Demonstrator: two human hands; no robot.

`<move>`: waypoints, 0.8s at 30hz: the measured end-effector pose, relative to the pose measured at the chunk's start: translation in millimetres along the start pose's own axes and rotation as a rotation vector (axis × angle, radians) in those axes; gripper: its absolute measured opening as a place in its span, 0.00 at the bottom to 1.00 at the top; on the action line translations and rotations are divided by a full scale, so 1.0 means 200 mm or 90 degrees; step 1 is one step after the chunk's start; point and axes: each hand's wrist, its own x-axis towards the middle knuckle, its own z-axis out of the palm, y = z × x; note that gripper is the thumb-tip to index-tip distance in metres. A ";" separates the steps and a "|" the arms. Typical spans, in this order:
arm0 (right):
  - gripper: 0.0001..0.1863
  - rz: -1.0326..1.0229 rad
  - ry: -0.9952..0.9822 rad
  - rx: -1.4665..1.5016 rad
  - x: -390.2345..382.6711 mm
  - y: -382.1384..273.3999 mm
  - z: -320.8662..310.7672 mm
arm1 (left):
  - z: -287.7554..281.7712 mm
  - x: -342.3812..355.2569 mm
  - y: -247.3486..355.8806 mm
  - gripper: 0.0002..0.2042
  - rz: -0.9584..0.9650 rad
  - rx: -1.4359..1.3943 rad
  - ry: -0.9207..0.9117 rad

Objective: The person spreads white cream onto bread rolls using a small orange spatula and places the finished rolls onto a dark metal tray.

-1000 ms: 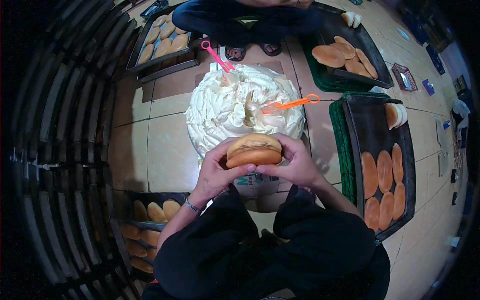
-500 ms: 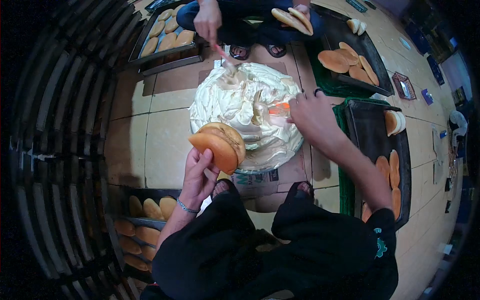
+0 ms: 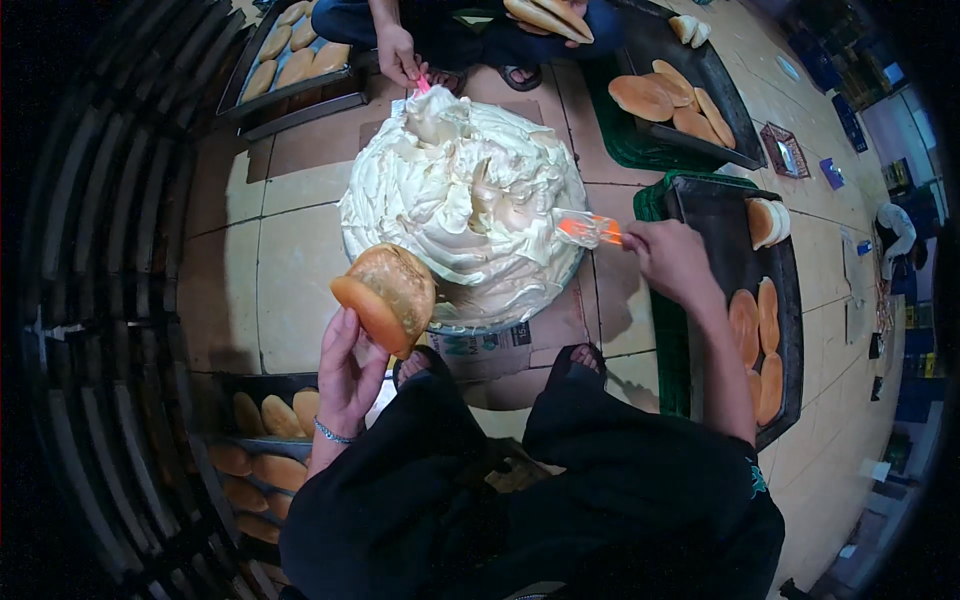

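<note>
My left hand [image 3: 350, 365] holds a split round bun [image 3: 390, 295] over the lower left of a big round mound of white cream [image 3: 450, 190] on cardboard on the floor. My right hand [image 3: 660, 255], at the cream's right edge, grips an orange spatula [image 3: 600, 228] whose blade is smeared with cream. Across the cream, a co-worker's hand [image 3: 398, 55] works a pink spatula [image 3: 424, 84] in it; the other hand holds a long split bun [image 3: 540, 18].
Dark trays of buns stand at upper left [image 3: 355, 90], upper right [image 3: 745, 150], right [image 3: 700, 230] and lower left [image 3: 240, 390], some on green crates [image 3: 650, 205]. Stacked dark racks [image 3: 100, 300] fill the left side. A small basket [image 3: 785, 152] lies on the right.
My hands have parted: the left keeps the bun, moved left, while the right has taken the orange spatula and lifted its blade out. The co-worker's hands have come in, taking the pink spatula.
</note>
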 end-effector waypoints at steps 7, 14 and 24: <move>0.13 -0.019 -0.086 0.262 0.08 -0.08 0.15 | 0.04 -0.03 0.02 0.20 0.019 0.036 -0.042; 0.17 -0.020 -0.093 0.419 0.12 -0.14 0.26 | 0.06 -0.01 0.03 0.18 -0.001 0.035 -0.034; 0.17 0.060 -0.163 0.635 0.02 -0.06 0.17 | 0.11 0.03 0.03 0.17 -0.054 -0.009 -0.056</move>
